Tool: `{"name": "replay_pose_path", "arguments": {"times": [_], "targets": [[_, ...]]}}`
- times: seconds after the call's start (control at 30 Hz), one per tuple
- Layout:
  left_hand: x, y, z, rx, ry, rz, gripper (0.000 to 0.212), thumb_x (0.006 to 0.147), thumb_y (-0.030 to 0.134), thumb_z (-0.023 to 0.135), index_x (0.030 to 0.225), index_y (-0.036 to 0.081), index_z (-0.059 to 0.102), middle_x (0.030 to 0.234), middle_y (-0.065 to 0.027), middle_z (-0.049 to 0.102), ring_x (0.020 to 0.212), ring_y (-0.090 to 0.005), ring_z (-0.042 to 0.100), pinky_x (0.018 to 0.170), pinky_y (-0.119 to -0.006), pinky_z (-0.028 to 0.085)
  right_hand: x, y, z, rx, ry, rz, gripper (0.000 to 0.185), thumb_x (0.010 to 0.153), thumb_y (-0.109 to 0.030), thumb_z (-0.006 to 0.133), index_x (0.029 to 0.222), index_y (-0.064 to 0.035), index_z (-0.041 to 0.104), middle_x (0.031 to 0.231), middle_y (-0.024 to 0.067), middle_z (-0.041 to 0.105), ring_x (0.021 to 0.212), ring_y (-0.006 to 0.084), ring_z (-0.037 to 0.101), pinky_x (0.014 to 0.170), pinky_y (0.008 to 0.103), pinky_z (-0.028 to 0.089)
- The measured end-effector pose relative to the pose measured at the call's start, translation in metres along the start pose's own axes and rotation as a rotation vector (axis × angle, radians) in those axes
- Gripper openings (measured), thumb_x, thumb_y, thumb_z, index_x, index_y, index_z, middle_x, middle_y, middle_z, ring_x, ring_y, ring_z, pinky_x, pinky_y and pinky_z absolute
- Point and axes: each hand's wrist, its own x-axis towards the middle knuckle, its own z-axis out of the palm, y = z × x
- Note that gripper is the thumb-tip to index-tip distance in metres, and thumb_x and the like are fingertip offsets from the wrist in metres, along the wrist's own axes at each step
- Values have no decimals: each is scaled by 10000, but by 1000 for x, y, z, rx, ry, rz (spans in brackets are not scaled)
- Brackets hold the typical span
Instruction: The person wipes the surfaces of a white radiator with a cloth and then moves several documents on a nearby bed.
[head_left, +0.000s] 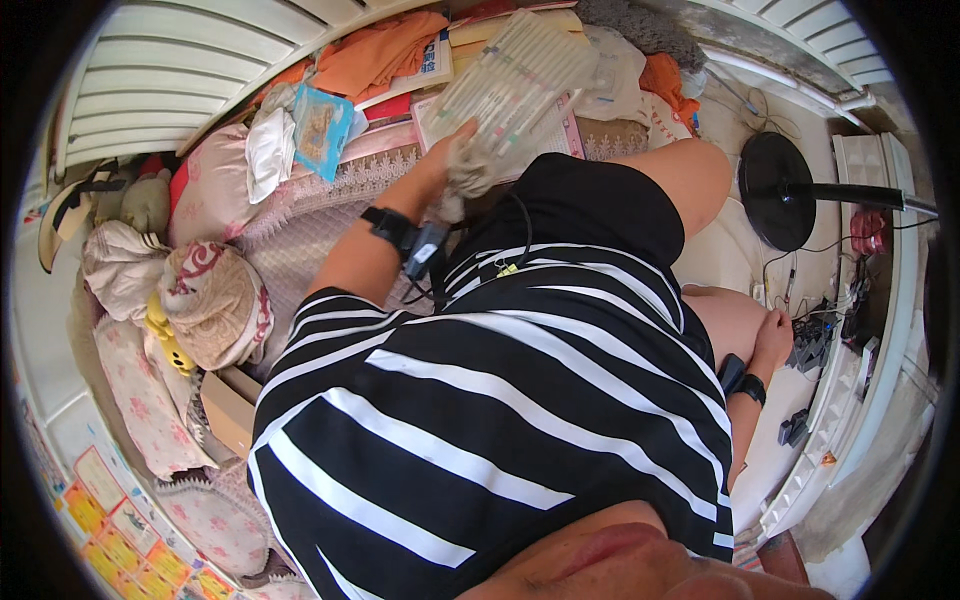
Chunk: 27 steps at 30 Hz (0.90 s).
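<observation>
My left hand (448, 159) grips the lower end of a clear plastic pack of pens (506, 82). Bunched plastic (471, 176) gathers beside its fingers, and some of them are hidden by the pack. Coloured bands show on several of the pale pens. Low beside my thigh, my right hand (772, 337) is curled, with a slim pen (790, 283) sticking out past its fingertips. Under the pack lies a pink-edged printed sheet or book (564, 124). A blue packet (324, 131) rests on the bedding to the left of the pack.
A round black stand base (776, 191) with a pole is on the floor at right. Cables and dark adapters (817, 330) lie along the white ledge. Orange cloth (382, 56) is piled at the back. A patterned cloth bundle (214, 304) and cardboard box (229, 409) sit at left.
</observation>
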Motion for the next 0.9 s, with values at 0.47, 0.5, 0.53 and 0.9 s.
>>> {"name": "replay_pose_path", "arguments": {"times": [0.47, 0.5, 0.53, 0.9], "targets": [[-16, 5, 17, -561, 442, 221, 235, 832, 183, 741, 953, 26, 615, 794, -108, 648, 585, -246, 626, 574, -402, 568, 1, 3, 4, -64, 16, -90, 414, 874, -421, 448, 1108, -167, 677, 1068, 151, 680, 969, 380, 635, 803, 455, 495], [-17, 17, 30, -539, 507, 223, 242, 829, 176, 746, 950, 11, 616, 777, -108, 644, 579, -246, 623, 564, -408, 565, 0, 8, 5, -48, 16, -79, 417, 874, -421, 448, 1108, -164, 678, 1069, 150, 680, 968, 380, 636, 801, 456, 493], [-19, 26, 40, -520, 574, 222, 249, 826, 169, 750, 947, -3, 618, 760, -109, 640, 574, -246, 620, 554, -414, 563, 1, 10, 6, -43, 20, -77, 417, 874, -420, 449, 1104, -159, 678, 1070, 149, 680, 968, 378, 636, 805, 457, 493], [-3, 28, 37, -477, 648, 332, 219, 756, 76, 740, 901, -45, 630, 761, -131, 643, 642, -278, 655, 573, -447, 554, 3, 13, 11, -11, 66, -111, 434, 877, -411, 452, 1107, -118, 675, 1057, 189, 677, 982, 389, 637, 835, 455, 496]]}}
